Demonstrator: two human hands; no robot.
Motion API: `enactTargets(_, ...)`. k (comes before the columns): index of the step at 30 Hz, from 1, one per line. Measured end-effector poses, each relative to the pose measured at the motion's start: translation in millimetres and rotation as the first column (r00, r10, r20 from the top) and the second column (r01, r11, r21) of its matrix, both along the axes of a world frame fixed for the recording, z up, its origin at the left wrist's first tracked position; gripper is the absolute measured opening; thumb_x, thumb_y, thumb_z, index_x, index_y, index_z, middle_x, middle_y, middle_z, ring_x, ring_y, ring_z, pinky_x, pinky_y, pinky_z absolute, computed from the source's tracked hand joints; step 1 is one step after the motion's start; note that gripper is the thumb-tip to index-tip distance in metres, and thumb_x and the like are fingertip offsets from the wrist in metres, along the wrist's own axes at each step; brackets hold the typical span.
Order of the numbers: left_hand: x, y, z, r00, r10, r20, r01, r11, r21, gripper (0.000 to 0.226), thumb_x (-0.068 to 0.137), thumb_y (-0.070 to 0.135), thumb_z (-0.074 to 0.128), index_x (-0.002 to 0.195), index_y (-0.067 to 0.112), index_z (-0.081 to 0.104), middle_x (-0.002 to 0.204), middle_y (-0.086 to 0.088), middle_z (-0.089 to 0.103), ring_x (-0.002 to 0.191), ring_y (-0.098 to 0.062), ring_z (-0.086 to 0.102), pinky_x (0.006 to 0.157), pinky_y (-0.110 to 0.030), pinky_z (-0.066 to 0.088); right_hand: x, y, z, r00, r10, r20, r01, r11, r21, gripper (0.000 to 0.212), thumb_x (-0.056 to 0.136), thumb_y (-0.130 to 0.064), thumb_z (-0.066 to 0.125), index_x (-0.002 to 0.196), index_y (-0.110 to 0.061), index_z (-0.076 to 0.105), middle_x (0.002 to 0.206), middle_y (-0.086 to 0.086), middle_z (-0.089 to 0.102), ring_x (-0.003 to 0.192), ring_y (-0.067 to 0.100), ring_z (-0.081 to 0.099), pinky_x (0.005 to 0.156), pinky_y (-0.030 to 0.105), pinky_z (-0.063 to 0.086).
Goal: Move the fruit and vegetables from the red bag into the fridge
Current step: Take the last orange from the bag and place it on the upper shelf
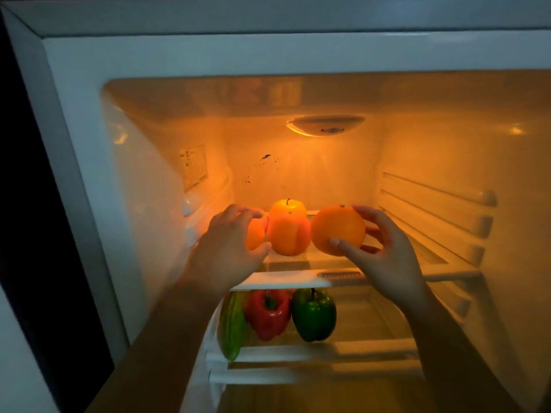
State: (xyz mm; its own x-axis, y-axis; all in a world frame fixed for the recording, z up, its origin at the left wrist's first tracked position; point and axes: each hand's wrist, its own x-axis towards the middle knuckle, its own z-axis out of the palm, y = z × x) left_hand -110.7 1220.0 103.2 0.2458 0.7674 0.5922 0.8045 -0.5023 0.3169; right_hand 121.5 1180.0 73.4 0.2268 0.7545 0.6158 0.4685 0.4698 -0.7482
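Both my hands reach into the open fridge over its upper glass shelf. My right hand grips an orange between thumb and fingers, just above the shelf's right half. My left hand curls round a smaller orange fruit at the left. Between them sits another orange fruit, with a stemmed apple behind it. The red bag is out of view.
On the shelf below lie a cucumber, a red bell pepper and a green bell pepper. Shelf rails line the right wall. A lamp glows at the ceiling. The shelf's right part holds nothing.
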Motion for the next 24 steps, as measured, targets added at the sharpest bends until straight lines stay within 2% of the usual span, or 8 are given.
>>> enactTargets(4,0.6,3.9,-5.1,0.999,0.029,-0.034,-0.029,1.0,-0.009,0.055,0.076,0.034,0.07,0.126,0.029,0.047,0.136,0.006,0.04,0.122,-0.02,0.041,0.101,-0.033,0.036,10.1,14.4,4.5,0.999,-0.03,0.017,0.03,0.999,-0.011,0.068,0.067,-0.035,0.078,0.125,-0.037,0.045,0.131,-0.006,0.048,0.116,0.015,0.049,0.084,0.03,0.049)
enactTargets(7,0.4,7.6,-4.4,0.995,0.074,-0.059,-0.077,0.996,-0.043,0.062,0.078,0.035,0.069,0.134,0.029,0.041,0.143,0.003,0.035,0.127,-0.02,0.038,0.106,-0.036,0.033,19.4,26.5,6.2,0.994,-0.059,0.091,0.066,0.995,-0.073,0.077,0.068,-0.031,0.079,0.134,-0.033,0.039,0.133,-0.004,0.046,0.113,0.011,0.046,0.082,0.028,0.044)
enactTargets(10,-3.5,12.9,-4.3,0.989,0.14,-0.054,-0.144,0.985,-0.092,0.067,0.079,0.036,0.069,0.138,0.029,0.036,0.14,0.001,0.038,0.122,-0.021,0.043,0.103,-0.038,0.038,21.3,34.6,3.8,0.982,-0.02,0.189,0.048,0.989,-0.143,0.082,0.067,-0.032,0.081,0.136,-0.031,0.037,0.126,-0.008,0.046,0.108,0.008,0.044,0.076,0.02,0.041)
enactTargets(12,-3.6,14.5,-5.2,0.987,0.152,-0.054,-0.157,0.983,-0.097,0.067,0.08,0.033,0.068,0.138,0.03,0.034,0.139,-0.001,0.04,0.119,-0.022,0.047,0.1,-0.038,0.04,20.0,37.6,1.4,0.968,0.009,0.25,0.032,0.986,-0.161,0.077,0.067,-0.034,0.08,0.132,-0.032,0.041,0.119,-0.014,0.042,0.105,0.007,0.044,0.069,0.014,0.038)
enactTargets(15,-3.4,14.4,-5.5,0.986,0.166,-0.023,-0.167,0.982,-0.087,0.064,0.081,0.028,0.069,0.137,0.031,0.038,0.137,-0.002,0.042,0.116,-0.023,0.049,0.097,-0.039,0.042,20.1,40.0,-0.5,0.964,0.01,0.267,0.031,0.988,-0.148,0.071,0.068,-0.034,0.08,0.129,-0.032,0.044,0.116,-0.017,0.041,0.103,0.006,0.045,0.066,0.011,0.036)
enactTargets(19,-5.8,14.8,-4.1,0.986,0.157,0.05,-0.149,0.98,-0.133,0.064,0.079,0.026,0.07,0.135,0.03,0.04,0.135,-0.004,0.044,0.115,-0.025,0.049,0.096,-0.041,0.044,23.6,39.4,-1.9,0.966,-0.027,0.255,0.063,0.989,-0.134,0.071,0.067,-0.034,0.08,0.128,-0.03,0.045,0.117,-0.015,0.042,0.104,0.007,0.046,0.067,0.012,0.038)
enactTargets(24,-4.9,11.8,-5.6,0.992,0.104,0.075,-0.09,0.982,-0.166,0.069,0.078,0.021,0.072,0.136,0.032,0.038,0.139,-0.001,0.039,0.118,-0.023,0.045,0.094,-0.037,0.042,25.5,40.6,-5.8,0.958,-0.062,0.279,0.089,0.992,-0.087,0.077,0.066,-0.031,0.082,0.133,-0.029,0.043,0.131,-0.005,0.046,0.111,0.009,0.045,0.08,0.024,0.047)
